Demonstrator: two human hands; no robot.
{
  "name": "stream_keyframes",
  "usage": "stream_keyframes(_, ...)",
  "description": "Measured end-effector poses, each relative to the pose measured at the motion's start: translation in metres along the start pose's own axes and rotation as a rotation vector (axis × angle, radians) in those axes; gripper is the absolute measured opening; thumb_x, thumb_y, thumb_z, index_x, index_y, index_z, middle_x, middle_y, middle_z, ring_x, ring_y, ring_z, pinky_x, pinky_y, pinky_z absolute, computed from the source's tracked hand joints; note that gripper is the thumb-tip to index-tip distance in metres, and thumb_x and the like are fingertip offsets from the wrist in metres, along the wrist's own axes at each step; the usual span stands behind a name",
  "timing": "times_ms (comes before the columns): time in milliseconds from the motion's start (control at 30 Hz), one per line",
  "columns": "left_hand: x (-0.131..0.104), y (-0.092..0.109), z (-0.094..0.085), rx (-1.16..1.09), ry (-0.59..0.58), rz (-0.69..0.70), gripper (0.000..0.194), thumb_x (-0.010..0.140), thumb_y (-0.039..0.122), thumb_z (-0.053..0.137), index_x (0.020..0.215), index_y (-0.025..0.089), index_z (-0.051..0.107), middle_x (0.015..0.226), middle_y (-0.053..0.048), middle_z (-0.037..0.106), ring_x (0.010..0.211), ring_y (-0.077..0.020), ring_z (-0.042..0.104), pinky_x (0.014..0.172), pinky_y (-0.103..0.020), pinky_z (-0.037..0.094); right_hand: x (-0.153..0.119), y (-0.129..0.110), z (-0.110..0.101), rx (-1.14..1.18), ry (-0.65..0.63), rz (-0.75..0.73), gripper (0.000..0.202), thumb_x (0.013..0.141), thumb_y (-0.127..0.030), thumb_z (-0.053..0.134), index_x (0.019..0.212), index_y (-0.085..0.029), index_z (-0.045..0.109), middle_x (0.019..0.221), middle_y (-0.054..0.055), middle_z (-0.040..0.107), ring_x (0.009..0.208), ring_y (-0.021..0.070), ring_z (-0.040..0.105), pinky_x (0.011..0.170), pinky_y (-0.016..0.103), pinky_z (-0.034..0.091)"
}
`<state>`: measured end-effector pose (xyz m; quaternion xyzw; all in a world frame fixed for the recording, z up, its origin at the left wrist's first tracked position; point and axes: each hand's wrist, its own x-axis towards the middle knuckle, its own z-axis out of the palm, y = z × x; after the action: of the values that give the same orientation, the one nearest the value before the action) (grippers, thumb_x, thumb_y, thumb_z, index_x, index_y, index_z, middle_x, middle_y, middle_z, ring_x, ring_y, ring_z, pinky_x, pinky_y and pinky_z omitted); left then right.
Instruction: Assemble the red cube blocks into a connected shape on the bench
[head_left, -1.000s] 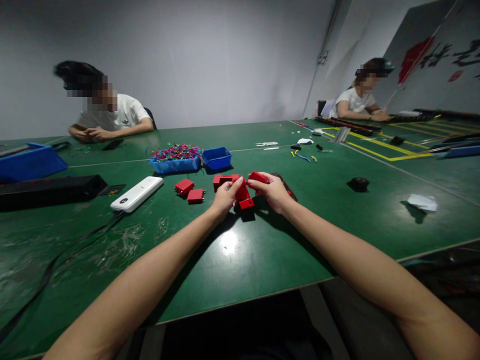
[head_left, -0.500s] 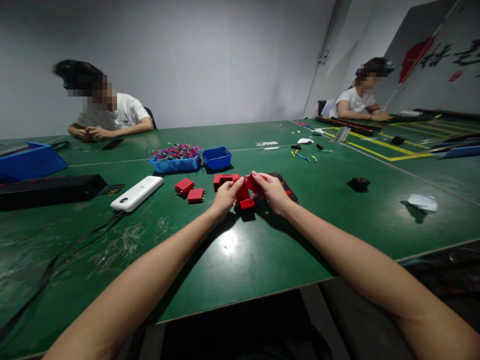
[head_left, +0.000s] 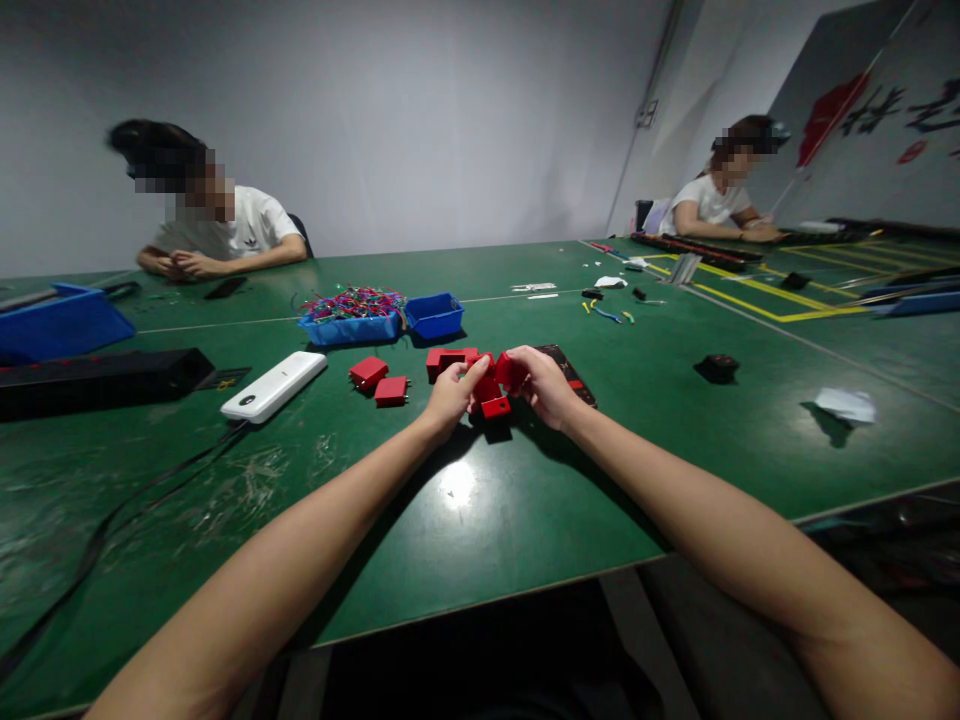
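My left hand (head_left: 451, 396) is closed on a red plastic bracket-like piece (head_left: 493, 404), held just above the green table with its shadow below. Between thumb and fingers of my right hand (head_left: 549, 388) is a smaller red part (head_left: 511, 371), right beside the first piece; whether the two touch I cannot tell. Behind my left hand sits a red block (head_left: 442, 358), partly covered by my fingers. To its left lie two red square boxes with metal pins, one red box (head_left: 368, 374) behind the other red box (head_left: 392, 391). A dark flat device (head_left: 571, 374) lies behind my right hand.
A blue bin of coloured wires (head_left: 351, 318) stands beside a smaller blue bin (head_left: 435, 316). At left are a white power bank (head_left: 274, 387) with a black cable and a long black case (head_left: 105, 380). A black block (head_left: 718, 368) lies to the right. Two people sit across the table.
My right fingers have turned the smaller red part, so more of its face shows. The left hand and its red piece have barely moved.
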<state>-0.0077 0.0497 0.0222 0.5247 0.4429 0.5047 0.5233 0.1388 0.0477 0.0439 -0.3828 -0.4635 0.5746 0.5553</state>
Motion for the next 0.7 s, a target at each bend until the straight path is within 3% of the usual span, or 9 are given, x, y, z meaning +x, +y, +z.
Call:
stream_keyframes(267, 0.0004, 0.0002, -0.0004, 0.014, 0.011, -0.004, 0.049, 0.071, 0.064, 0.064, 0.074, 0.018, 0.049, 0.042, 0.006, 0.047, 0.035, -0.0062, 0.041, 0.037, -0.018, 0.03, -0.0012, -0.0025, 0.0016, 0.037, 0.03, -0.005, 0.019, 0.065, -0.037, 0.063, 0.068, -0.02, 0.056, 0.056, -0.004, 0.057, 0.05, 0.0121, 0.05, 0.047, 0.025, 0.037)
stream_keyframes(700, -0.0007, 0.0004, 0.0006, -0.018, 0.03, -0.002, 0.049, 0.07, 0.063, 0.066, 0.075, 0.017, 0.05, 0.043, 0.007, 0.047, 0.035, -0.0059, 0.04, 0.037, -0.019, 0.029, 0.0016, -0.0003, 0.0007, 0.13, 0.021, -0.04, 0.039, 0.052, -0.036, 0.084, 0.074, -0.021, 0.055, 0.072, -0.003, 0.062, 0.071, 0.0121, 0.06, 0.066, 0.025, 0.048)
